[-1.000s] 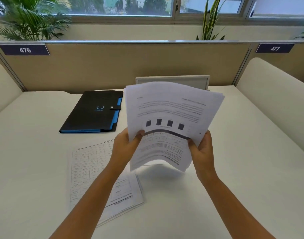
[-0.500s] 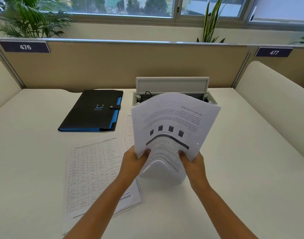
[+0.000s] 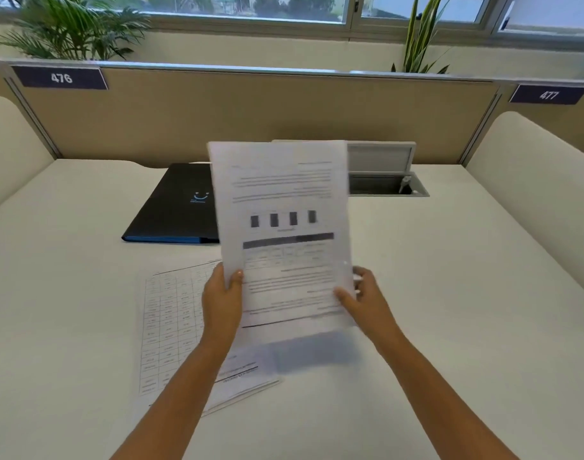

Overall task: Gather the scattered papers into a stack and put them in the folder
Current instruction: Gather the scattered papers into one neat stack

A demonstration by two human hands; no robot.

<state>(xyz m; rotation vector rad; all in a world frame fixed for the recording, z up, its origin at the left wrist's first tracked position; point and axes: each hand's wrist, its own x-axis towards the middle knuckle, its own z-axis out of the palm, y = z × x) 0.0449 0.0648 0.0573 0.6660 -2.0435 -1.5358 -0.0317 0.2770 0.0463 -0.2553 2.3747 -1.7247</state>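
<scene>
The left hand (image 3: pixel 222 298) and the right hand (image 3: pixel 366 300) pinch the lower side edges of the paper stack (image 3: pixel 280 227), thumbs in front. A second ago the sheets were fanned and bent; now they stand upright with edges aligned above the table (image 3: pixel 449 293). More papers (image 3: pixel 171 323) lie below, so gathering is not finished. The folder (image 3: pixel 177 207) stays closed behind.

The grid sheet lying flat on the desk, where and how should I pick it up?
Take the grid sheet at its left edge, coming in from the left. That edge lies bare on the desk, while its right side runs under the left arm and overlaps other pages. It lies flat, so probably slide a finger under first.
</scene>
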